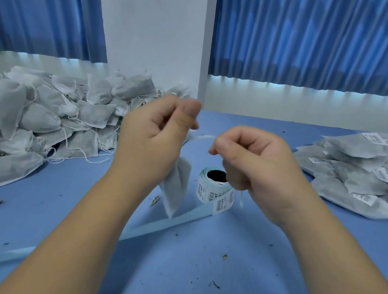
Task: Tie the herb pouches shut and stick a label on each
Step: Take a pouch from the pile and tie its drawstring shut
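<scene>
Above the blue desk (192, 285), the left hand (154, 136), grip closed, held a small grey fabric herb pouch (175, 189); the right hand (256, 161) pinched its thin white drawstring (200, 138).

A herb pouch (176, 184) is held up by the left hand (154, 136); its drawstring (201, 138) is pinched by the right hand (255, 166). A label roll (215, 188) is seen on the table (192, 285) beneath.

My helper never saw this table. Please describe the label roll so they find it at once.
On the blue table, look between the unlabelled pouch heap at left and the labelled heap at right. The label roll stands there on end, beside the right hand. Only it is round, with a dark core.
</scene>
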{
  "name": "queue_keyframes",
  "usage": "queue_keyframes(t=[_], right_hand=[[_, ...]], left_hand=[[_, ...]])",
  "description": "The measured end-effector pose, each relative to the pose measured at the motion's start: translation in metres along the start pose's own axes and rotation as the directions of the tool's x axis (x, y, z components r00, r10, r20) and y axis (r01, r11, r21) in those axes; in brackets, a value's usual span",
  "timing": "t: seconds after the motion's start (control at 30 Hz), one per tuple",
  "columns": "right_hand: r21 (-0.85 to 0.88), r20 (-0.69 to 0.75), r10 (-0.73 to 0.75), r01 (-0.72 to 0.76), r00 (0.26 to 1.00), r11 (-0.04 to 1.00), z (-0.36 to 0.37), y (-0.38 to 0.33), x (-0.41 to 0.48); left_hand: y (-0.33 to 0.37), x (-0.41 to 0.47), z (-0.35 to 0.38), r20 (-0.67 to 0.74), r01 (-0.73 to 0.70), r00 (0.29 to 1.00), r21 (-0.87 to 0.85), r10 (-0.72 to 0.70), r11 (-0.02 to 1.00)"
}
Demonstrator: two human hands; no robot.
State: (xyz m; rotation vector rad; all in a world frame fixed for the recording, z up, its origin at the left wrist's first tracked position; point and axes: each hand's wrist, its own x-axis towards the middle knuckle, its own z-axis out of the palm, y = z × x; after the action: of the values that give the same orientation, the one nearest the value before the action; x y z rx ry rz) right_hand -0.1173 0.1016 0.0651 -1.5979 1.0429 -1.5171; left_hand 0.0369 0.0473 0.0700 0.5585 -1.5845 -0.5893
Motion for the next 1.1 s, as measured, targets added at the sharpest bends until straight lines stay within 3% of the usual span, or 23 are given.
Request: queue_keyframes(t=[0.1,0.17,0.23,0.37,0.47,0.53,0.6,0.7,0.8,0.9,1.0,1.1], right_hand=[[0.194,-0.012,-0.011,0.013,1.0,0.981,-0.01,-0.003,0.002],[0.216,-0.036,-0.004,0.012,0.999,0.976,-0.014,-0.003,0.002],[0.202,-0.057,0.006,0.006,0.998,0.979,-0.015,-0.001,0.002],[0.192,-0.092,-0.002,0.02,0.996,0.981,-0.013,0.001,0.002],[0.197,-0.123,-0.019,0.043,0.992,0.98,-0.011,-0.002,0.003],[0.099,-0.179,-0.033,0.051,0.983,0.994,-0.013,-0.002,0.004],[-0.059,-0.252,-0.035,0.021,0.967,0.998,-0.016,0.0,0.003],[-0.196,-0.31,-0.012,-0.051,0.951,0.979,-0.018,0.007,0.002],[-0.339,-0.277,-0.022,-0.076,0.961,0.938,-0.017,0.012,0.001],[-0.481,-0.171,-0.022,-0.064,0.985,0.874,-0.013,0.012,-0.001],[-0.451,-0.104,-0.01,-0.038,0.995,0.892,-0.01,0.01,-0.003],[-0.335,-0.06,0.024,-0.043,0.998,0.941,-0.013,0.006,-0.003]], left_hand=[[0.005,0.0,0.003,0.274,0.209,0.942,-0.034,-0.192,0.977],[0.006,-0.002,0.005,0.428,0.269,0.872,-0.016,-0.237,0.963],[0.01,-0.003,0.005,0.476,0.273,0.85,-0.03,-0.226,0.962],[0.015,0.001,0.0,0.408,0.329,0.881,-0.164,-0.24,0.93],[0.018,0.003,-0.004,0.557,0.53,0.772,-0.3,-0.305,0.793],[0.016,0.0,-0.002,0.643,0.596,0.702,-0.296,-0.306,0.746],[0.012,-0.004,0.004,0.633,0.602,0.708,-0.308,-0.313,0.737],[0.002,-0.009,0.017,0.515,0.592,0.769,-0.353,-0.377,0.725],[-0.007,-0.012,0.022,0.359,0.573,0.809,-0.3,-0.466,0.763],[-0.011,-0.014,0.024,0.226,0.494,0.859,-0.13,-0.459,0.86],[-0.014,-0.014,0.025,0.211,0.349,0.908,0.099,-0.362,0.932],[-0.013,-0.016,0.026,0.334,0.285,0.872,0.247,-0.358,0.926]])
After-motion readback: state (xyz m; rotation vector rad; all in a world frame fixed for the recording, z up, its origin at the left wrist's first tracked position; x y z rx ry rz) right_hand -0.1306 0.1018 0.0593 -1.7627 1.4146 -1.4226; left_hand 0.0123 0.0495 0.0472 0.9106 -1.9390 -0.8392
